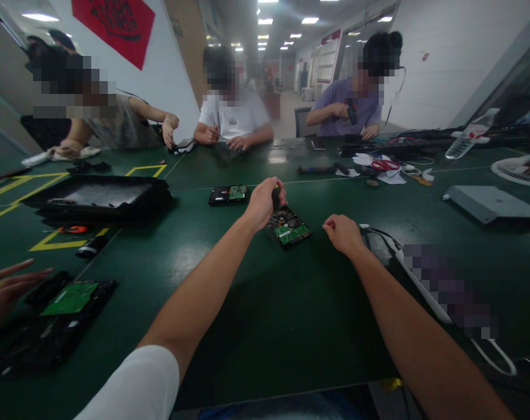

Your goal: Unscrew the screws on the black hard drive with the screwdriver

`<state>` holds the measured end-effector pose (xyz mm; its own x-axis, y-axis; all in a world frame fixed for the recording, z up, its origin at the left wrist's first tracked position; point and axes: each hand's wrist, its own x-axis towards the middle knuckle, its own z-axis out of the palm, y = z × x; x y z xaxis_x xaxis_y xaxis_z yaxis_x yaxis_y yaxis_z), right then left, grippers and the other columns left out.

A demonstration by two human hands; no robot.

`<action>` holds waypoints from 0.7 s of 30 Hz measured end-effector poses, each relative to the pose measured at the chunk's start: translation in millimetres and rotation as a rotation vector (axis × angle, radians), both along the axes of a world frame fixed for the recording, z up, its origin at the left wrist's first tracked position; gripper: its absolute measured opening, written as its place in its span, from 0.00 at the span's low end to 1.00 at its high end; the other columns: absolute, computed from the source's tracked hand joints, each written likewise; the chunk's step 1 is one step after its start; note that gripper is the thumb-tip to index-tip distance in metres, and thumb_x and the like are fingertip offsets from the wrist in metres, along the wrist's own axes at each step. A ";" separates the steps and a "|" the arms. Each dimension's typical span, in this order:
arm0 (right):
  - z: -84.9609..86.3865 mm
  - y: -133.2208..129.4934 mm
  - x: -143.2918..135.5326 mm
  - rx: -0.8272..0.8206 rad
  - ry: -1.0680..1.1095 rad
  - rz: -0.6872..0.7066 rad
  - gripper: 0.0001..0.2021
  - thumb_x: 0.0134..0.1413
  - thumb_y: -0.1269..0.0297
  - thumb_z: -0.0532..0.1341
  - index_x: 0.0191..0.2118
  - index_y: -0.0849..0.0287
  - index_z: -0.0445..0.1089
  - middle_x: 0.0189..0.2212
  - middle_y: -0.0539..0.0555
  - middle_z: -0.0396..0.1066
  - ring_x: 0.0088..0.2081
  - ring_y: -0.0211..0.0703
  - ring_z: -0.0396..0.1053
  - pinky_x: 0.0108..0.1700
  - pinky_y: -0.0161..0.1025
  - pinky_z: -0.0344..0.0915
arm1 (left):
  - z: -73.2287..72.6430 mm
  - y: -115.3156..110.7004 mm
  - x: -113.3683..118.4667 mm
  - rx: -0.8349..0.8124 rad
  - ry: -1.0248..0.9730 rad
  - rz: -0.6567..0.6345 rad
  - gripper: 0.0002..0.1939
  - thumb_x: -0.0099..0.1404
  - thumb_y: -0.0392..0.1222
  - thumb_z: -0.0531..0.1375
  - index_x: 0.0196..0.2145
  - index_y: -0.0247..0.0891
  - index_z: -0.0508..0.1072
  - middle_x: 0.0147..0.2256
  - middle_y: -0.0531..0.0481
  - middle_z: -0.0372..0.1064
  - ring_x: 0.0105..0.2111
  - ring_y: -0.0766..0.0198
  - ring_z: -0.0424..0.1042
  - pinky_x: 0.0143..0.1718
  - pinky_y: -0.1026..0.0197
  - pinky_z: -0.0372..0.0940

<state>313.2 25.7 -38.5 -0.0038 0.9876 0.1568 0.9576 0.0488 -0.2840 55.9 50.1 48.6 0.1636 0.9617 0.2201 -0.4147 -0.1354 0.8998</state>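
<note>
Left hand [265,204] clamps one driver [276,199], long axis near upright, pointing down; three drives [290,228]; right hand [344,233], fingertips together.

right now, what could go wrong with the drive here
The dark-handled tool in the left hand could slip and scratch the green board on the drive. With the right hand off it, the drive might turn or slide. The cable beside the right wrist might snag.
</note>
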 end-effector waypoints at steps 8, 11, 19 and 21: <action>0.0 -0.3 -1.0 0.015 0.032 -0.010 0.08 0.65 0.61 0.62 0.43 0.57 0.76 0.42 0.56 0.75 0.41 0.46 0.72 0.43 0.42 0.64 | 0.5 -7.6 4.4 0.056 0.075 0.040 0.20 0.65 0.57 0.66 0.31 0.40 0.65 0.25 0.56 0.65 0.24 0.70 0.65 0.33 0.63 0.67; 2.3 -1.7 -2.0 0.002 0.030 -0.013 0.08 0.65 0.60 0.62 0.44 0.57 0.76 0.42 0.56 0.75 0.42 0.47 0.72 0.44 0.42 0.64 | -0.8 -4.4 -0.4 0.069 0.106 0.045 0.19 0.65 0.56 0.66 0.30 0.40 0.67 0.27 0.54 0.67 0.26 0.69 0.67 0.32 0.64 0.66; 3.7 -2.2 -1.5 -0.015 0.012 -0.012 0.08 0.65 0.61 0.61 0.44 0.57 0.76 0.43 0.57 0.75 0.42 0.47 0.71 0.44 0.41 0.64 | 3.6 -1.9 -9.2 0.158 0.275 0.105 0.17 0.64 0.55 0.67 0.28 0.39 0.75 0.29 0.52 0.69 0.29 0.68 0.68 0.32 0.65 0.64; 2.6 -1.8 -1.1 -0.003 0.005 -0.004 0.08 0.65 0.62 0.61 0.43 0.57 0.76 0.42 0.57 0.75 0.43 0.47 0.71 0.45 0.41 0.63 | 5.6 -3.0 -10.1 0.147 0.276 0.058 0.15 0.64 0.54 0.67 0.31 0.38 0.77 0.28 0.51 0.71 0.29 0.67 0.69 0.33 0.65 0.65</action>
